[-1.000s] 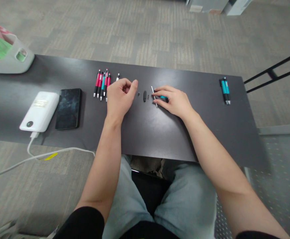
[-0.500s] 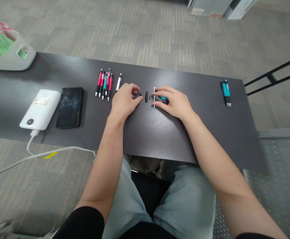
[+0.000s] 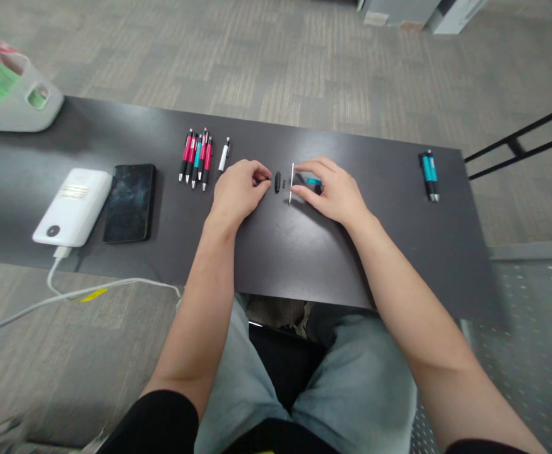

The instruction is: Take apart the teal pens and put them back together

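My left hand (image 3: 238,190) rests on the dark table with thumb and forefinger pinched together. Something tiny and dark shows at their tips, too small to name. Between thumb and fingers of my right hand (image 3: 335,194) is a thin, pale pen refill (image 3: 291,183), slightly tilted and casting a shadow on the tabletop. A black pen grip (image 3: 277,182) lies between the hands, with a small spring-like piece (image 3: 284,183) just right of it. Under the right hand's fingers a teal pen barrel (image 3: 313,181) is partly hidden. A white pen (image 3: 223,155) lies beyond my left hand.
Several red and teal pens (image 3: 196,159) lie grouped left of the white pen. Two teal pens (image 3: 429,176) are at the table's right end. Farther left are a black phone (image 3: 130,203), a white power bank (image 3: 73,207) with a cable, and a white basket (image 3: 17,113).
The left thumb and forefinger have closed together around the small dark piece. My right hand has lifted the refill a little and tilted it. The loose parts between the hands stay put.
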